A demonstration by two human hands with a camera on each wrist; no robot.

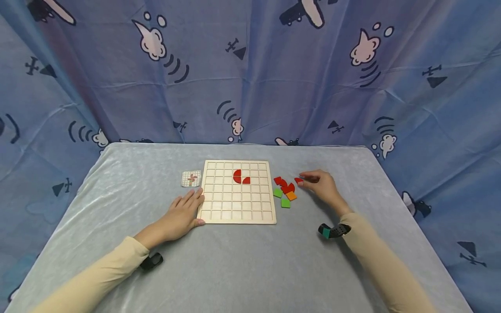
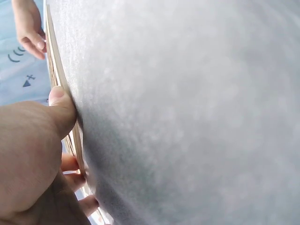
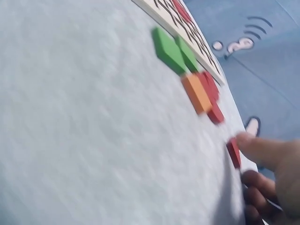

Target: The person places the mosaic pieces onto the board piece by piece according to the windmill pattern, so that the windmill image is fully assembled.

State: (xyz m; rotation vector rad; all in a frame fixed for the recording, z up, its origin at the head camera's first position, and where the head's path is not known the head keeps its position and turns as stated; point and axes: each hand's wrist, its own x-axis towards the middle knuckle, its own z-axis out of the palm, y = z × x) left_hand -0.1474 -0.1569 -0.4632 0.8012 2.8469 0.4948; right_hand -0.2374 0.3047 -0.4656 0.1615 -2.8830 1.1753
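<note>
A square wooden grid board point(image 1: 236, 219) lies flat on the table. Red quarter-circle pieces point(image 1: 237, 177) sit in its upper middle cells. Along the board's left side rests my left hand point(image 1: 178, 219), fingers extended at the edge and thumb by the near corner; the left wrist view shows the thumb point(image 2: 62, 110) against the board's side. To the right of the loose pieces, my right hand point(image 1: 322, 188) pinches a red quarter-circle piece point(image 1: 298, 180) at its thumb and fingertips. That red piece point(image 3: 234, 153) is low over the cloth in the right wrist view.
Beside the board's right edge lie several loose red pieces point(image 1: 288, 188), two green squares point(image 1: 285, 203) and an orange square point(image 1: 291, 196). A small pattern card point(image 1: 191, 178) lies left of the board. A blue patterned curtain point(image 1: 250, 78) hangs behind the table.
</note>
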